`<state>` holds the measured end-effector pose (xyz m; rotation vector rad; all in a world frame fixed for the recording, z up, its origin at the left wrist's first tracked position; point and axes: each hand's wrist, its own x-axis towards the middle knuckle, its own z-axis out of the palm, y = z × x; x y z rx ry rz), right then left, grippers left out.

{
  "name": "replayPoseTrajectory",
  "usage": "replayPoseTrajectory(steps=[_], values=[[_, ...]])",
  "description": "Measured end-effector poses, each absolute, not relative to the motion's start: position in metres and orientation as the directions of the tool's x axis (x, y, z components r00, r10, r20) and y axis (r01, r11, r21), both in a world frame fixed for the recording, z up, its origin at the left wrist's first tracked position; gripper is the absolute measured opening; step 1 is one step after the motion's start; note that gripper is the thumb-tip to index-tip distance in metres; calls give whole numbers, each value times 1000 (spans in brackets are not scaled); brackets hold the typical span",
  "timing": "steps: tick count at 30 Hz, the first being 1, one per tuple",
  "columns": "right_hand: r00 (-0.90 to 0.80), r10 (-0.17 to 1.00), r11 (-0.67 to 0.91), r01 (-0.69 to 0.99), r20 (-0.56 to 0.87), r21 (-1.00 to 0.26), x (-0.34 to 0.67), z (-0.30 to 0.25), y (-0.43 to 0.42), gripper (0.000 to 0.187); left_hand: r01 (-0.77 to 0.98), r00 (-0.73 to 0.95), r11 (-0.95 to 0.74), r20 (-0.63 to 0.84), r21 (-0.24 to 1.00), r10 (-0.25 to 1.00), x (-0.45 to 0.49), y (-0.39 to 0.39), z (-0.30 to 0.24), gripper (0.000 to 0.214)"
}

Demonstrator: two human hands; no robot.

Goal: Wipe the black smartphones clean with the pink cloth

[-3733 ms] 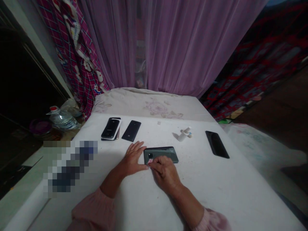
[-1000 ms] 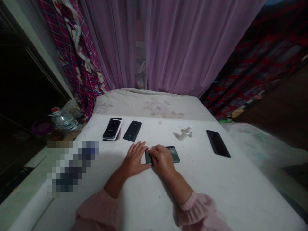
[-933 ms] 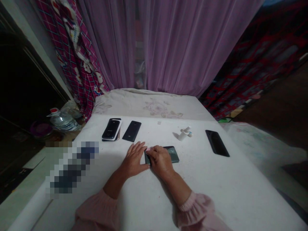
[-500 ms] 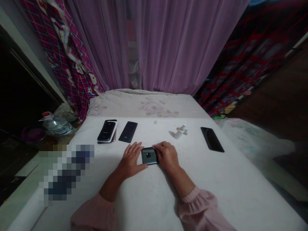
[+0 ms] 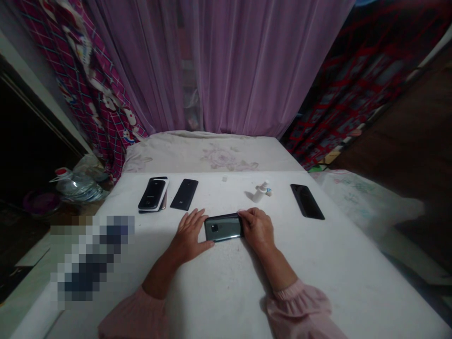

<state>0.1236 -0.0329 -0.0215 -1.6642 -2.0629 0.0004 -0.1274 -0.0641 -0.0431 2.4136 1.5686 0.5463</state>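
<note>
the dark green smartphone (image 5: 223,228) lies flat, back up, on the white sheet (image 5: 328,287), long side across the view and its round camera module at the left end. the right hand (image 5: 257,230) rests over the phone's right end, its fingers (image 5: 245,214) extended and lying on top, not curled around it. the left hand (image 5: 189,235) sits just to the left, fingers spread flat and open on the sheet, its thumb (image 5: 207,244) reaching toward the phone's lower left corner; i cannot tell if the thumb touches it. neither hand visibly pinches the phone. the right hand sat over the left end a second ago, hiding the camera; now it sits at the right end, so the camera and most of the glossy back show, and the phone lies straighter across the view. beyond the hands lie a black phone on a white-edged phone (image 5: 152,194), a matte black phone (image 5: 184,194), a small white plastic spray bottle (image 5: 260,192) on its side and a glossy black phone (image 5: 307,201). the sheet is smooth and faintly speckled, and a floral pillow (image 5: 212,157) lies at its far end under a sheer purple curtain (image 5: 247,66). pink ruffled cuffs (image 5: 298,308) gather at the wrist, and a pixelated patch (image 5: 90,261) hides whatever lies left of the hands.
</note>
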Motion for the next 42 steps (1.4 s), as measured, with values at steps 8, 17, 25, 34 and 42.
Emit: replayPoseTrajectory(steps=[8, 17, 25, 34, 42], values=[[-322, 881, 432, 845, 347, -314, 66, -13, -44, 24, 835, 353, -404, 200, 373, 914, -127, -63, -46, 69], [-340, 869, 464, 812, 359, -354, 59, -13, -48, 22, 845, 360, -406, 190, 347, 913, -127, -63, -44, 69], [-121, 932, 239, 913, 341, -332, 119, -17, -43, 24, 837, 362, -415, 207, 357, 909, -128, -63, -47, 69], [-88, 914, 198, 949, 396, -245, 135, -23, -46, 24, 841, 360, -415, 212, 347, 908, -127, -63, -45, 68], [-304, 865, 435, 851, 400, -295, 89, -21, -63, 24, 851, 358, -410, 209, 329, 910, -126, -63, -43, 68]])
